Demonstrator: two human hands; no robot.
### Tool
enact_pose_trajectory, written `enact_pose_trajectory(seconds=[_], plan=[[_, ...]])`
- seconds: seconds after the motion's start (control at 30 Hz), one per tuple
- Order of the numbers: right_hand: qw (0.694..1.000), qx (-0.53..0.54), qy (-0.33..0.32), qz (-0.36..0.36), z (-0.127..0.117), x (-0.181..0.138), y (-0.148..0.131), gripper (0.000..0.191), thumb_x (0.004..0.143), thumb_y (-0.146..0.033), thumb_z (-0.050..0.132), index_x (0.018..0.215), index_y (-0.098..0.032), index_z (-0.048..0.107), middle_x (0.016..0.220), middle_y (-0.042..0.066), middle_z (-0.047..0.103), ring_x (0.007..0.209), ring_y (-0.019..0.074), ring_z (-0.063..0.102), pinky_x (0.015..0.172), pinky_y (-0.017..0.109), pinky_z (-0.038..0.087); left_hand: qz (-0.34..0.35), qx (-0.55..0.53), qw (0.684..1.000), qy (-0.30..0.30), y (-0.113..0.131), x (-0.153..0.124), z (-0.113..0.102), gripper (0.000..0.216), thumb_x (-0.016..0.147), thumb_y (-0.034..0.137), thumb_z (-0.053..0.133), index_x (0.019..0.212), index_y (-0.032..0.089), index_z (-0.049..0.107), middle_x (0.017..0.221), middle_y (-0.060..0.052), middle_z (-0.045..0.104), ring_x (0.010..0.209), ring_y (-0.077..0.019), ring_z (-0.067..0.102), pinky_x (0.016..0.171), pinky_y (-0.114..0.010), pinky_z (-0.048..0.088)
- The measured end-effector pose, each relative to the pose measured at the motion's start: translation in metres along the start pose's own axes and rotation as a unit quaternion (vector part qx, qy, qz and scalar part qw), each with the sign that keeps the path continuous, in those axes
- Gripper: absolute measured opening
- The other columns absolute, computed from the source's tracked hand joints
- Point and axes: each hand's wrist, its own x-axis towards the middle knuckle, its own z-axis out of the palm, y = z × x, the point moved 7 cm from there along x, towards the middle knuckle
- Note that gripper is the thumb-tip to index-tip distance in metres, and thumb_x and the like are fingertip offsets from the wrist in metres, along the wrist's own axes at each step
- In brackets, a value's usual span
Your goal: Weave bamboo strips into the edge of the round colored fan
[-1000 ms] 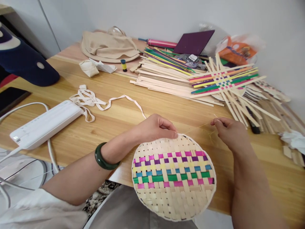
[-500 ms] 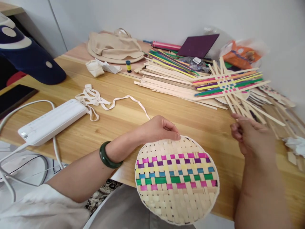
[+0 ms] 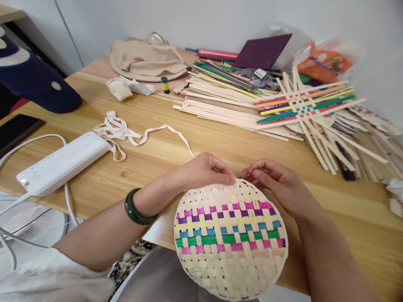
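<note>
A round woven bamboo mat [image 3: 231, 251] with bands of pink, purple, yellow, blue and green strips rests against the table's near edge, over my lap. My left hand [image 3: 204, 170], with a green bangle on the wrist, pinches the mat's top rim, fingers closed on it. My right hand [image 3: 277, 182] has its fingers curled and pinched together at the rim just right of the left hand. What the right fingers hold is too small to make out.
Behind lie a stack of plain and coloured bamboo strips [image 3: 220, 98] and a half-woven star of strips [image 3: 305, 107]. A white power strip [image 3: 63, 161] with cables and a cloth ribbon [image 3: 126, 132] sit at left. A beige hat [image 3: 146, 58] and a thread spool [image 3: 164, 84] are farther back.
My right hand, which was drawn out to the right pulling a thin thread, has come back left to the mat's top rim beside the left hand. The left hand has stayed put.
</note>
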Motion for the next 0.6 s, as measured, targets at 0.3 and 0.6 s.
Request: enact_pose_trajectory(seconds=[0.3,0.6], plan=[[0.995,0.005,-0.083,0.056,0.012,-0.002,0.010,0.013,0.080,-0.039,0.068,0.085,-0.028,0.073,0.083,-0.002,0.070,0.070,0.0082,0.062,0.061,0.017,0.049,-0.001,-0.014,1.000,-0.003,0.000,-0.001,-0.001,0.022,0.072,0.033,0.069,0.083,0.014,0.073,0.070,-0.002,0.068,0.055,-0.0077,0.056,0.048,-0.017,0.040],[0.994,-0.036,-0.091,0.057,0.007,-0.003,0.005,0.018,0.079,-0.043,0.067,0.088,-0.030,0.075,0.093,0.000,0.072,0.079,0.0142,0.066,0.069,0.025,0.054,-0.005,-0.037,0.999,0.000,0.004,-0.003,0.000,0.019,0.072,0.030,0.070,0.080,0.014,0.072,0.069,-0.002,0.068,0.056,-0.0076,0.057,0.050,-0.017,0.042]])
